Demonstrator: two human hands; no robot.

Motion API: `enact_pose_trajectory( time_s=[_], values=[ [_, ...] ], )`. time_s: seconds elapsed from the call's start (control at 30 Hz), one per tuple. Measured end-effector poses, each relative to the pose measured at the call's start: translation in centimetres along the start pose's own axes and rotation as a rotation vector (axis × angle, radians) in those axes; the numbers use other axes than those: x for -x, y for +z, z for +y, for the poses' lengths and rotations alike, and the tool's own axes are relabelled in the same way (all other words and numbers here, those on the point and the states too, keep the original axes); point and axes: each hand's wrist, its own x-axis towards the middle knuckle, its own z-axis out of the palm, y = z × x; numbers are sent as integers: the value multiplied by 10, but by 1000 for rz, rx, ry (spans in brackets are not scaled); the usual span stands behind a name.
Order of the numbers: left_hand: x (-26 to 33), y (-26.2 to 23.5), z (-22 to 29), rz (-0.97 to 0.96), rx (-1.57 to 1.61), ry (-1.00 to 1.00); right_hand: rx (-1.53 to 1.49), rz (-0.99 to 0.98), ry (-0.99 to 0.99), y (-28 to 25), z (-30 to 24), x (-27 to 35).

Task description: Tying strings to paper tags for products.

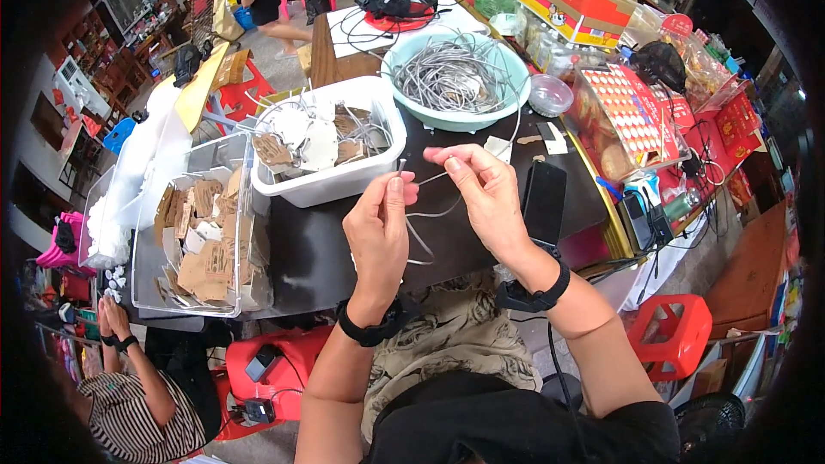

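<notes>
Apparently mid-piece: left hand [382,210], right hand [483,193] pinch grey cord [432,178] before basin [451,123]; heaped cords [451,73] inside, done or waiting unclear.

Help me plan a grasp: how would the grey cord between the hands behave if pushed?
The grey cord likely flexes easily: it curves loosely below the left hand and right hand. It's probably light, being so thin. It may spring slightly, its curves being rounded.
</notes>
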Motion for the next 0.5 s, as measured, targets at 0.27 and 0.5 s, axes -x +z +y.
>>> enact_pose_trajectory(
  time_s=[0.27, 0.5],
  values=[
    [2, 19, -13, -3, 140, 50, -354, -56, 230, 6, 2, -1],
    [2, 23, -11, -66, 87, 84, -368, -89, 324, 7, 2, 0]
  ],
)
